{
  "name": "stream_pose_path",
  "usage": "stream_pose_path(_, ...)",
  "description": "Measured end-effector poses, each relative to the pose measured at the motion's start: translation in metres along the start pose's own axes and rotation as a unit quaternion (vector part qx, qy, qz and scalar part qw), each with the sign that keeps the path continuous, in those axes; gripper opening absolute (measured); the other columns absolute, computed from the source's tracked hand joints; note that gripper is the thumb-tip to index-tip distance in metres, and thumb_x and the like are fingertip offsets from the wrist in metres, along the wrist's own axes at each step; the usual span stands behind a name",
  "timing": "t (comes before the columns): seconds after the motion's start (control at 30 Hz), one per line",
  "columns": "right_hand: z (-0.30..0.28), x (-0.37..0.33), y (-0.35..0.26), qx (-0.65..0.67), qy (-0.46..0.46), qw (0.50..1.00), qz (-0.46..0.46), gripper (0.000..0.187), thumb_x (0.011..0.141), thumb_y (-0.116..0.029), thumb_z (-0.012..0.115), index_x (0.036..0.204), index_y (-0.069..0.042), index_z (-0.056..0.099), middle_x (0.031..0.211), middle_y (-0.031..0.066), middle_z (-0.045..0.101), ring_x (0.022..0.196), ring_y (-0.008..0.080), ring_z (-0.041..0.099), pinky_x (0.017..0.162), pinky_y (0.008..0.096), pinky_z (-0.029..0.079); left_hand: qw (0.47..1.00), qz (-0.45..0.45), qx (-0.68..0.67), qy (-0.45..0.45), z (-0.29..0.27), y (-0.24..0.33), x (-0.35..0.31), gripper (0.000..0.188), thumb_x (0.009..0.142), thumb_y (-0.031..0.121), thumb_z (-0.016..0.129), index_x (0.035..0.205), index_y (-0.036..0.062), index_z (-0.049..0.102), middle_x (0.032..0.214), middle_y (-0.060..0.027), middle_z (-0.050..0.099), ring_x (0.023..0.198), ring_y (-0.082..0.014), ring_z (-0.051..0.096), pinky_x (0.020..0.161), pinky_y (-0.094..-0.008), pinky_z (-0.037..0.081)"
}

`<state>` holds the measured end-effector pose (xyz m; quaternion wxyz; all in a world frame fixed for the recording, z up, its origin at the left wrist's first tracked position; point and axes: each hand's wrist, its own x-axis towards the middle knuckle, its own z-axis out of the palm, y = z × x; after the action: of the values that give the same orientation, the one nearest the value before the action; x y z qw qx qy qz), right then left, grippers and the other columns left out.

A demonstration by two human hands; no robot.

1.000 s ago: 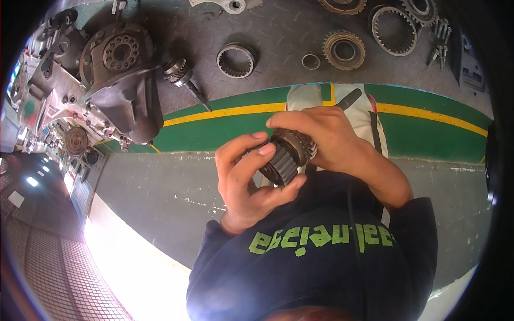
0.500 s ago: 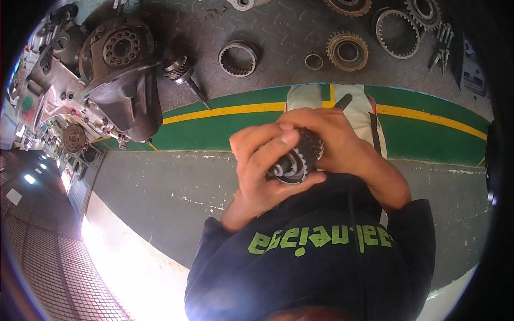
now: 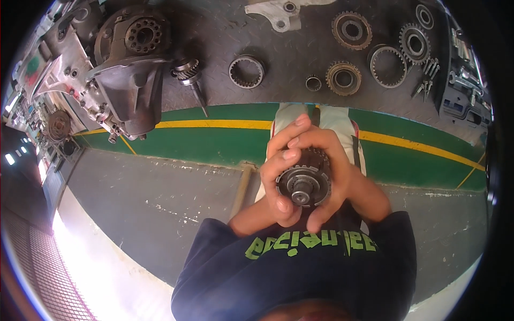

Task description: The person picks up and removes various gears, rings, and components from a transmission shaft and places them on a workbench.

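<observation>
Both my hands are wrapped round a dark metal gear assembly on a shaft (image 3: pixel 303 184), held in front of my chest. Its round shaft end and toothed rim face up toward the head view. My left hand (image 3: pixel 276 174) curls over the left side, thumb near the lower edge. My right hand (image 3: pixel 336 158) clasps the right and far side, its fingers reaching across the top to meet the left fingers. The assembly's far part is hidden by my fingers and palms.
On the tread-plate bench (image 3: pixel 300 43) lie a pinion shaft (image 3: pixel 188 75), a toothed ring (image 3: pixel 232 66), a small ring (image 3: pixel 307 83), a brownish gear (image 3: pixel 332 80) and several bolts (image 3: pixel 431 67). A large housing (image 3: pixel 131 91) stands left, a tool case (image 3: pixel 455 107) far right.
The gear assembly has turned so its shaft end faces the view more directly, and my hands have shifted their hold round it. The whole view has shifted, with more of the bench showing.
</observation>
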<state>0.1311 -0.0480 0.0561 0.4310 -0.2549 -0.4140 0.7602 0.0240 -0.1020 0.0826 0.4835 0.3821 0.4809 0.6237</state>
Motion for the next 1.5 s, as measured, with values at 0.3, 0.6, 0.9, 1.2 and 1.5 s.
stream_pose_path(0.3, 0.066, 0.005, -0.004, -0.066, 0.174, 0.976, -0.109, 0.056, 0.071, -0.036, 0.076, 0.107, 0.005, 0.061, 0.097, 0.0143, 0.073, 0.068, 0.0195, 0.065, 0.067, 0.031, 0.048, 1.0, -0.001, 0.023, 0.016, 0.003, 0.013, -0.004, 0.074, 0.1, 0.059, 0.05, 0.152, 0.0064, 0.038, 0.15, -0.0388, 0.038, 0.141, -0.0474, 0.042, 0.116, -0.0567, 0.034)
stream_pose_path(0.6, 0.057, 0.007, -0.038, -0.023, -0.069, 0.997, -0.019, 0.058, 0.075, -0.036, 0.08, 0.108, 0.004, 0.052, 0.124, 0.0152, 0.063, 0.123, 0.0198, 0.058, 0.11, 0.0301, 0.034, 0.999, -0.01, 0.038, 0.006, -0.004, 0.029, 0.001, 0.069, 0.1, 0.052, 0.052, 0.15, 0.005, 0.041, 0.149, -0.0366, 0.04, 0.139, -0.0463, 0.044, 0.116, -0.0554, 0.035)
stream_pose_path(0.9, 0.074, 0.021, -0.021, 0.023, 0.061, 0.996, -0.053, 0.058, 0.09, -0.048, 0.073, 0.1, 0.006, 0.057, 0.12, 0.018, 0.064, 0.102, 0.0244, 0.066, 0.105, 0.0412, 0.042, 0.999, -0.005, 0.052, 0.009, -0.015, 0.031, 0.003, 0.065, 0.099, 0.045, 0.054, 0.148, 0.0036, 0.044, 0.147, -0.0344, 0.043, 0.137, -0.0452, 0.045, 0.115, -0.0542, 0.036)
stream_pose_path(1.2, 0.053, 0.04, -0.032, -0.087, -0.037, 0.987, -0.133, 0.028, 0.092, -0.022, 0.059, 0.107, 0.0, 0.069, 0.121, 0.0183, 0.067, 0.097, 0.019, 0.069, 0.101, 0.0392, 0.055, 0.999, 0.002, 0.041, 0.018, -0.012, 0.025, 0.007, 0.06, 0.099, 0.038, 0.057, 0.146, 0.0021, 0.046, 0.146, -0.0322, 0.045, 0.136, -0.0441, 0.046, 0.114, -0.053, 0.036)
stream_pose_path(1.5, 0.048, 0.041, -0.035, -0.118, -0.101, 0.983, -0.098, 0.035, 0.091, -0.029, 0.064, 0.118, -0.008, 0.061, 0.123, 0.0194, 0.063, 0.096, 0.0236, 0.067, 0.093, 0.0416, 0.055, 0.998, 0.011, 0.051, 0.028, -0.019, 0.031, 0.011, 0.056, 0.098, 0.031, 0.059, 0.144, 0.0007, 0.049, 0.144, -0.03, 0.047, 0.134, -0.043, 0.048, 0.114, -0.0518, 0.037)
